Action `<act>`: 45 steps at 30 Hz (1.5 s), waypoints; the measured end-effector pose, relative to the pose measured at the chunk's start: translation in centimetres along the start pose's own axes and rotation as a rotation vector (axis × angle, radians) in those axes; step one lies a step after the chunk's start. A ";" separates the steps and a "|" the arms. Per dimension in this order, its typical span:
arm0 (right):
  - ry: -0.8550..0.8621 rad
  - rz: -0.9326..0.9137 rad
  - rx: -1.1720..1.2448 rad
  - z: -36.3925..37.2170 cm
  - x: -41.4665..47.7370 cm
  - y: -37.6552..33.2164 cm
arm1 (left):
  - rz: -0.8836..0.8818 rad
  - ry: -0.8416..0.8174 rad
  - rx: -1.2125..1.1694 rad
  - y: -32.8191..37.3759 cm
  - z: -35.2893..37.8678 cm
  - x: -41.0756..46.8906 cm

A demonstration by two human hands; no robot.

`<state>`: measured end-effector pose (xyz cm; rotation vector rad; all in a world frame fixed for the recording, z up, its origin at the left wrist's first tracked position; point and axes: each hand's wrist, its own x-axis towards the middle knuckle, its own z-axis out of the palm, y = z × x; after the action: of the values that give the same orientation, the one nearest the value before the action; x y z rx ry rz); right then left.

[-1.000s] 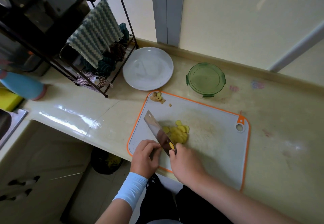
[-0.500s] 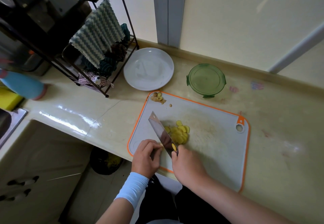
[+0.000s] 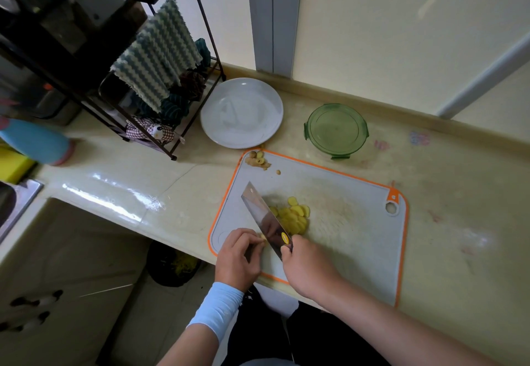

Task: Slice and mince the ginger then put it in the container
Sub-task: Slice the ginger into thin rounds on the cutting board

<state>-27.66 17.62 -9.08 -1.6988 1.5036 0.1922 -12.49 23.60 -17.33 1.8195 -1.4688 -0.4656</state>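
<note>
STEP: slicing, by my read, so tuck the fingertips back and drop the cleaver [image 3: 265, 219] straight for thin cuts | HANDS: at the cutting board [image 3: 358, 236] near-left corner, left hand [image 3: 239, 256] curls onto the ginger nub [image 3: 262, 241], right hand [image 3: 308, 268] clamps the cleaver's heel, the two close together | GINGER: slices [image 3: 295, 215] piled mid-board, just right of the blade | green container [image 3: 337, 130] sits beyond the board's far edge.

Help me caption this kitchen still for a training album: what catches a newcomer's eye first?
The broad steel cleaver, held by the right hand, slants over the grey orange-rimmed cutting board beside a pile of yellow ginger slices. The left hand pinches a small ginger stub by the blade. Behind the board sits a round green plastic container.
</note>
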 end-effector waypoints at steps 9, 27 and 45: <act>-0.010 -0.014 -0.022 -0.2 0.3 -0.3 | -0.019 0.012 -0.009 0.0 0.0 -0.1; 0.057 -0.004 -0.045 1.6 0.5 -0.4 | -0.038 0.028 -0.005 0.3 0.0 0.0; 0.092 -0.001 -0.057 3.3 0.3 0.9 | -0.017 0.040 -0.016 0.1 0.0 -0.2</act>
<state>-27.07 19.68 -11.82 -1.7752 1.5776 0.1599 -12.62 23.76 -17.26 1.8201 -1.4204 -0.4458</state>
